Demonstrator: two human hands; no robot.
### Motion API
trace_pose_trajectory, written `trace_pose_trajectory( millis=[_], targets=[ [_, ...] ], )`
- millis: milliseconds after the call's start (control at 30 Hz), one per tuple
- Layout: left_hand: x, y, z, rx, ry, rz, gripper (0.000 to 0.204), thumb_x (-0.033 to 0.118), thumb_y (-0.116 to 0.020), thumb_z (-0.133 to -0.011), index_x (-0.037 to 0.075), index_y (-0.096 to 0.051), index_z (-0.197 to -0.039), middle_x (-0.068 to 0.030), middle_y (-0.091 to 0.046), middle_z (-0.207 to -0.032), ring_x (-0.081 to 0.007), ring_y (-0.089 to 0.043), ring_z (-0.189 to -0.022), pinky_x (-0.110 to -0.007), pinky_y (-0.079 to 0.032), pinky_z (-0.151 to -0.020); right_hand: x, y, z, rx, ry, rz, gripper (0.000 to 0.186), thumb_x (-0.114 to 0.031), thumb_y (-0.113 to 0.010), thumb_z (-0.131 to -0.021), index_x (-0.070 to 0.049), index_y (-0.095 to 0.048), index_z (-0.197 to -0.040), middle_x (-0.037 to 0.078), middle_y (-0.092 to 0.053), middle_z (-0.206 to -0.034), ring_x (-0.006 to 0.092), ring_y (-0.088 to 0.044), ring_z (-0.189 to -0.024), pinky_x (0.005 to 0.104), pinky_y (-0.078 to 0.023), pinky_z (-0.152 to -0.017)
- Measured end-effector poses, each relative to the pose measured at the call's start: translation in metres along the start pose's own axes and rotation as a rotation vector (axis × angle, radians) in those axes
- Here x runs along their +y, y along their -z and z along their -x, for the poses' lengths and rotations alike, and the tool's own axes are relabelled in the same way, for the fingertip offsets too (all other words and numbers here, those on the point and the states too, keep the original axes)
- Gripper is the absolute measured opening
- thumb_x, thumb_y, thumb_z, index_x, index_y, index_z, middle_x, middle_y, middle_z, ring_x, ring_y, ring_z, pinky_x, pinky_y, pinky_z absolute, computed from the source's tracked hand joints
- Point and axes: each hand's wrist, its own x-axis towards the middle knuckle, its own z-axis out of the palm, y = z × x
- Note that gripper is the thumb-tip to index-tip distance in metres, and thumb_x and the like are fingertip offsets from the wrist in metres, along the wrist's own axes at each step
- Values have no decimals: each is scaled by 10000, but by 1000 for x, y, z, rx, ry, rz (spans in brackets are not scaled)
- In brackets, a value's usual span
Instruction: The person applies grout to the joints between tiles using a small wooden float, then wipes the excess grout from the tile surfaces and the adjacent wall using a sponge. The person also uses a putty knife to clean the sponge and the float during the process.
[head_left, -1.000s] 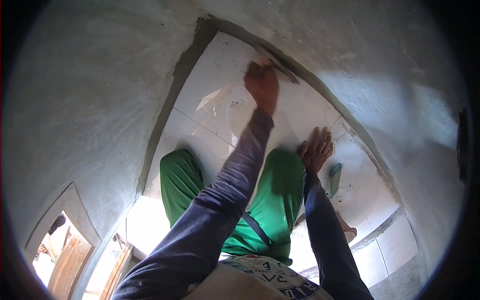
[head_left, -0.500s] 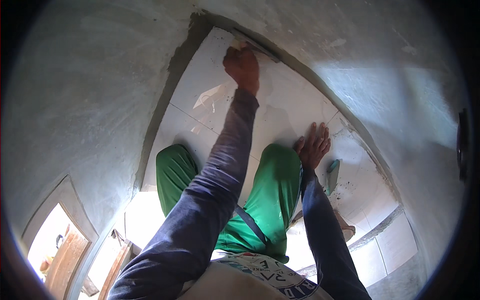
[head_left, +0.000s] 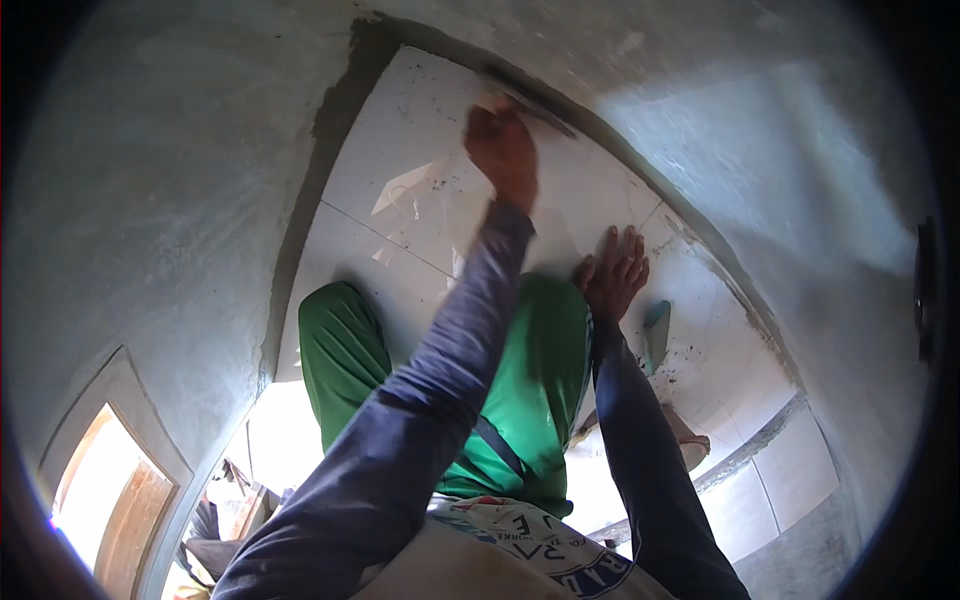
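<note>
The left hand [head_left: 503, 155] and the flat-bladed trowel [head_left: 541, 110] held in it are blurred, its handle mostly covered by the fingers. The left sleeve [head_left: 425, 400] and right sleeve [head_left: 640, 425] are cut off below; by the latter, a brown object [head_left: 692, 447] is partly hidden.

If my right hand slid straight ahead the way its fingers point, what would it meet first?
Sliding over the white tile, your right hand would probably first meet the dark grey strip along the foot of the wall, though the fisheye view leaves depth unclear.
</note>
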Motion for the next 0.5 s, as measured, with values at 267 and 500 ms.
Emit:
trace_pose_trajectory(
  millis=[267, 500],
  targets=[
    [2, -26, 31, 66, 26, 213, 206, 146, -647, -972, -56, -661, -1010, -108, -703, -897, -207, -664, -871, -351, -516, -809, -7, -5, 2, 32, 12, -14, 634, -361, -525, -971, -161, -440, -1566, 177, -419, -1606, 377, -370, -1496, 617, -287, -1173],
    [34, -42, 183, -290, 382, 215, 227, 74, -637, -961, -29, -639, -1163, -153, -712, -1093, -229, -667, -1045, -369, -515, -931, 5, -27, 12, 147, -104, -245, 551, -315, -525, -1026, -151, -470, -1549, 171, -392, -1635, 361, -390, -1484, 562, -292, -1177]
  ],
)
